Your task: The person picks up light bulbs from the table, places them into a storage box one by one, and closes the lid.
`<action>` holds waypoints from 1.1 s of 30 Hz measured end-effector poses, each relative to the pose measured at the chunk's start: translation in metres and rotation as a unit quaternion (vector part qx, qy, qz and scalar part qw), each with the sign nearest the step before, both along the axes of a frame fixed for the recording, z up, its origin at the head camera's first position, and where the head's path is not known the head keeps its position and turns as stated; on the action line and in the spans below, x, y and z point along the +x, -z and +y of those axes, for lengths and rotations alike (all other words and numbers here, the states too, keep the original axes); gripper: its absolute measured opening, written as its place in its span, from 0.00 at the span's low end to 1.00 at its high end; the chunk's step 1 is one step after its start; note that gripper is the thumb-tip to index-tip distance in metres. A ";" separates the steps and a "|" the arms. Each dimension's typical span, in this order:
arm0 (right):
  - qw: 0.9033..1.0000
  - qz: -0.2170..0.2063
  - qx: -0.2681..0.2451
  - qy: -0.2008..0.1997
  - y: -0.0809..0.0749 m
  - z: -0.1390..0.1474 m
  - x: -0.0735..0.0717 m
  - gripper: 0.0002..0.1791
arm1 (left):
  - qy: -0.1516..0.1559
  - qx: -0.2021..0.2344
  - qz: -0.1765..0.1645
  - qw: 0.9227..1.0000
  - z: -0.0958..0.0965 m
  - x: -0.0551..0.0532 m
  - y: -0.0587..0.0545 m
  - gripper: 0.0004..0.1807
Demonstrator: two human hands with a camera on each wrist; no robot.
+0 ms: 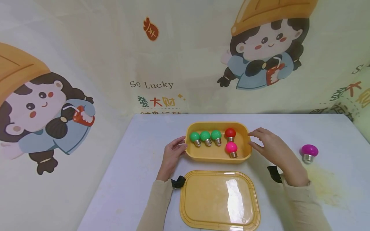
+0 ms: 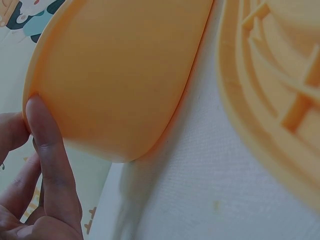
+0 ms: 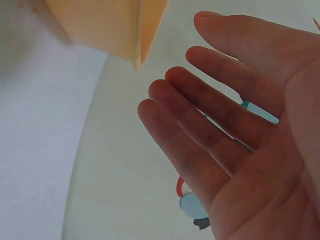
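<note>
A yellow plastic box [image 1: 212,155] holds three green light bulbs [image 1: 205,136], a red bulb [image 1: 230,133] and a pink bulb [image 1: 231,148]. At its left end, my left hand [image 1: 172,154] pinches the rim; in the left wrist view the thumb [image 2: 47,130] lies against the outer wall. My right hand [image 1: 273,149] is at the box's right end. The right wrist view shows that hand's fingers [image 3: 200,115] extended and apart from the box corner [image 3: 137,55], with nothing in the palm.
A yellow lid [image 1: 212,199] lies flat on the white table [image 1: 130,183] in front of the box. On the right of the table stands a purple bulb [image 1: 309,150], beyond my right forearm. A printed cloth [image 1: 185,57] hangs behind the table.
</note>
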State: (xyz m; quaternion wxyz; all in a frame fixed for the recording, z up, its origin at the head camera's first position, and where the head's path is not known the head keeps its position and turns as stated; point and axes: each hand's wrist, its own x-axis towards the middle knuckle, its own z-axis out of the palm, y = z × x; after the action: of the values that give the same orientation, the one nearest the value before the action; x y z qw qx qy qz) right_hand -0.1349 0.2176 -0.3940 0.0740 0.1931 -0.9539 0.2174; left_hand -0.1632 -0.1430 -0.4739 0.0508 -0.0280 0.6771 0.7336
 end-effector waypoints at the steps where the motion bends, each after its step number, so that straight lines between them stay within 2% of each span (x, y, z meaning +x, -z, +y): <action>1: 1.000 -0.002 0.002 0.004 0.000 0.002 0.001 0.19 | 0.000 0.000 0.000 1.000 0.000 0.000 0.000 0.22; 12: 1.000 -0.005 -0.007 0.030 0.001 0.031 0.006 0.19 | 0.004 -0.003 0.002 1.000 0.001 0.000 -0.001 0.21; 18: 0.999 0.023 -0.012 0.032 0.007 0.048 0.008 0.19 | 0.002 -0.008 0.001 1.000 0.000 0.000 0.000 0.22; 27: 0.998 0.038 -0.008 0.041 0.012 0.067 0.012 0.20 | -0.001 -0.012 -0.001 1.000 0.000 0.000 -0.001 0.21; 33: 0.998 0.026 -0.003 0.058 0.017 0.079 0.015 0.21 | -0.002 -0.019 0.001 1.000 0.000 0.000 -0.001 0.21</action>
State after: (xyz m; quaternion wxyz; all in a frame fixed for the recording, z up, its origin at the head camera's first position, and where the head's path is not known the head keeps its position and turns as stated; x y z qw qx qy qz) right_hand -0.1202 0.2966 -0.4108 0.1119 0.1431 -0.9605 0.2107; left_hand -0.1631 -0.1425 -0.4731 0.0480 -0.0294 0.6906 0.7211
